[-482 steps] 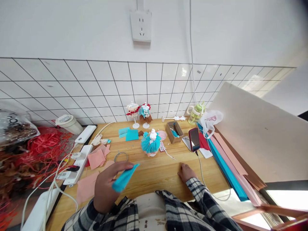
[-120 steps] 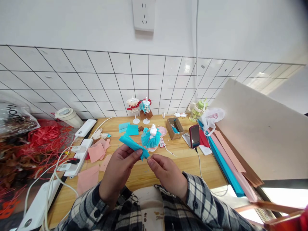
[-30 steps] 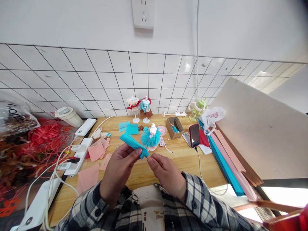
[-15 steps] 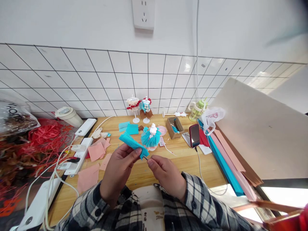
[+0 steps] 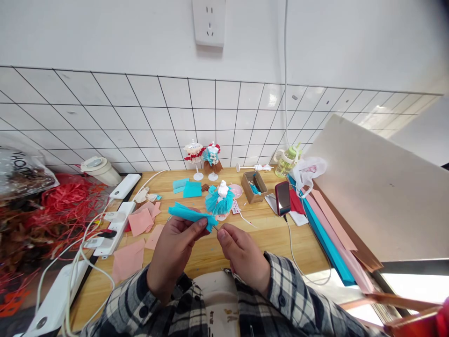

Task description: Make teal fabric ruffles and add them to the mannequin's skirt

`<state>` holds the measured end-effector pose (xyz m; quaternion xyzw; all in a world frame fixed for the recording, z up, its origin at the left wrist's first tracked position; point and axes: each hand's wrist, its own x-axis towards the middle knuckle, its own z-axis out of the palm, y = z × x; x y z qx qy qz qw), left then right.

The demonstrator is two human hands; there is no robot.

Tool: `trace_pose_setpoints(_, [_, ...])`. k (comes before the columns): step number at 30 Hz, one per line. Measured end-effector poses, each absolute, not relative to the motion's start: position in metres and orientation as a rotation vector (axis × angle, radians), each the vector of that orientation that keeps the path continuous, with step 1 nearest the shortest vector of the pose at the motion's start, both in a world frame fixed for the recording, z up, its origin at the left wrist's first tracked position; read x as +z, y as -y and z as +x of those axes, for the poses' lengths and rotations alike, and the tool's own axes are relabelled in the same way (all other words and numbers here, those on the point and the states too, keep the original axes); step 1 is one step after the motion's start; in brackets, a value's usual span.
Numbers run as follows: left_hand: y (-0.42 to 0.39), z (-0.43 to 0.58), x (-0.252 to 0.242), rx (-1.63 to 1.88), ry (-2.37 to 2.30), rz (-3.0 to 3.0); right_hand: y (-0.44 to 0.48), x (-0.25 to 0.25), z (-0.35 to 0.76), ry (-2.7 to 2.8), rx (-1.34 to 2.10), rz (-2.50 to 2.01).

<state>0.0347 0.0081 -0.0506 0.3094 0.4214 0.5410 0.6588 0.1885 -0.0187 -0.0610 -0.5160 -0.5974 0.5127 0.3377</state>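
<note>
"At the back of the wooden table, what is the small cardboard box holding?"

"It is holding blue scraps and something dark, too small to make out. Farther right, a green-lidded bottle is standing near the tiled wall, showing a yellowish tint through its side. On the far left, a clear plastic bag is bulging with brown material."

"And what is differing from the earlier frames?"

"The right hand is no longer lying on the table near the phone, as in the earliest one; it is now working close to the left hand. Compared with half a second ago, the folded blue piece is lying flatter, its left end dipping lower."

"Where is that piece sitting relative to the hands?"

"The left hand is pinching it between thumb and fingers, so it is reaching out past the fingertips on both sides. The right hand is gripping a thin stick, and the stick's tip is meeting the piece's right end. The blue-skirted figure is standing just beyond them, apart from both hands."
</note>
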Motion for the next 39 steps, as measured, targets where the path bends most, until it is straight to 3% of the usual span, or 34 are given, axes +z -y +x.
trace_pose_setpoints(39, [-0.0096,0.0348,-0.0511,1.221,-0.915,0.749,0.0168,-0.0633,0.1872,1.541,1.327,-1.311])
